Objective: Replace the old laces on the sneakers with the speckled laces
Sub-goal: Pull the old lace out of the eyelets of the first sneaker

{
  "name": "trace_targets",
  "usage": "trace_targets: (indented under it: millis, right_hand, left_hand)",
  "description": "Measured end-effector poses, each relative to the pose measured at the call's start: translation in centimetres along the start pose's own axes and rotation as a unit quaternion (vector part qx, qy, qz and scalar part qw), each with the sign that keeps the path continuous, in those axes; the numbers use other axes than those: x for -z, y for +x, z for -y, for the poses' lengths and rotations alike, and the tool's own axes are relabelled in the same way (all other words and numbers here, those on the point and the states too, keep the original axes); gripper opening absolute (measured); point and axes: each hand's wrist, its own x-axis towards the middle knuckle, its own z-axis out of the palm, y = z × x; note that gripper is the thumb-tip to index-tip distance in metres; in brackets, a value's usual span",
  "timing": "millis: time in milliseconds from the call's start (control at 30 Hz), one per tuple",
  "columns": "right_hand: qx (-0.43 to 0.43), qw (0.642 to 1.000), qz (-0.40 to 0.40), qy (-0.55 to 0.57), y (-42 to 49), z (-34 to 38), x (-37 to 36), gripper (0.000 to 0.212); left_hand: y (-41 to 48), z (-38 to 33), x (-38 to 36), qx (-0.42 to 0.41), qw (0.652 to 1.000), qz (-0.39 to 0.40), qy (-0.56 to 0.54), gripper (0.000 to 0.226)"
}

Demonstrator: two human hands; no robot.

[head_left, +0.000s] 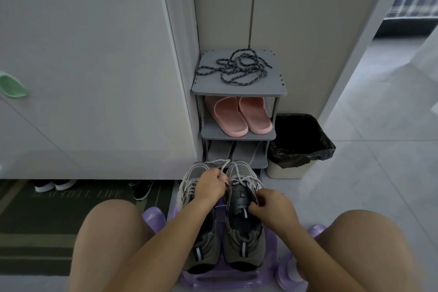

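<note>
At the bottom centre of the frame, between the person's bare knees, a translucent purple plastic stool (pixel 222 277) is carrying the pair of grey mesh sneakers (pixel 244 244), heels towards the camera and toes pointing away. Just above the middle of the shoes, the right hand (pixel 272 208) is curling its fingers round a strand beside the dark tongue of the sneaker on the picture's right. The left hand (pixel 209 185), a little higher and to the left, is pinching another strand of the pale grey flat old laces (pixel 246 181), which are looping up slackly over the toes. This is looking like the unlacing step, barely begun, as most crossings are sitting in their eyelets. To do it well, the person should be loosening each crossing from the top pair down, drawing one side at a time so that nothing jams, while steadying the shoe on the stool. Further up, at the centre of the frame, the dark rope-like speckled laces (pixel 239 67) are lying tangled and untouched on the top shelf of a grey plastic shoe rack (pixel 272 87), well apart from both hands.
</note>
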Motion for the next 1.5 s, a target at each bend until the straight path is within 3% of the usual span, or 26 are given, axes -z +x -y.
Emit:
trace_targets:
  millis: [167, 267, 333, 467, 567, 633, 733, 867, 967, 1200, 1267, 1400, 1500]
  right_hand:
    - [0.004, 1.000, -0.001, -0.005, 0.0, -0.1, 0.0, 0.020]
    - [0.002, 1.000, -0.002, 0.001, 0.0, -0.1, 0.0, 0.019]
    - [0.000, 1.000, 0.001, 0.001, 0.0, 0.0, 0.1, 0.020]
    - [0.001, 1.000, 0.004, -0.007, -0.2, 0.1, 0.1, 0.029]
    - [-0.003, 1.000, 0.014, 0.002, -0.1, 0.1, 0.2, 0.027]
    - [-0.018, 0.998, 0.030, 0.054, 0.4, 0.0, 0.5, 0.036]
    - [-0.040, 0.996, 0.062, 0.046, 1.9, 0.1, 1.5, 0.045]
    - [-0.025, 0.996, 0.050, -0.062, 4.3, 0.7, 2.4, 0.028]
    - [0.006, 0.996, 0.053, -0.070, 5.7, 1.2, 2.0, 0.034]
    - [0.040, 0.987, 0.043, -0.148, 5.4, 1.2, 2.0, 0.026]
    - [0.047, 0.990, 0.061, -0.115, 5.2, 1.2, 2.1, 0.021]
    - [-0.002, 0.994, 0.102, 0.028, 5.1, 0.7, 1.9, 0.038]
    - [-0.048, 0.994, 0.088, 0.040, 4.7, 0.5, 1.1, 0.033]
  left_hand:
    - [-0.4, -0.3, 0.2, 0.003, 0.999, -0.009, -0.043, 0.026]
    - [-0.1, -0.9, 1.1, 0.055, 0.988, -0.026, -0.142, 0.021]
    - [0.0, -0.9, 1.4, 0.078, 0.985, -0.001, -0.151, 0.017]
    - [-0.7, -1.4, 1.0, 0.002, 0.997, 0.012, 0.070, 0.014]
    - [-1.3, -2.0, 0.9, -0.063, 0.983, -0.044, 0.164, 0.050]
    - [-1.2, -1.9, 1.1, -0.125, 0.975, -0.026, 0.183, 0.064]
    - [-0.9, -1.8, 1.0, -0.178, 0.944, 0.062, 0.272, 0.048]
    - [-0.5, -1.7, 0.7, -0.193, 0.925, 0.041, 0.326, 0.029]
    - [-0.6, -1.9, 0.6, -0.185, 0.929, 0.043, 0.318, 0.025]
    - [-0.5, -1.9, 1.4, -0.169, 0.930, 0.063, 0.322, 0.026]
    - [-0.6, -2.1, 1.7, -0.159, 0.946, 0.069, 0.274, 0.024]
    - [-1.1, -1.9, 2.0, -0.157, 0.964, 0.053, 0.207, 0.023]
    - [-1.5, -1.3, 1.8, -0.151, 0.970, 0.047, 0.184, 0.023]
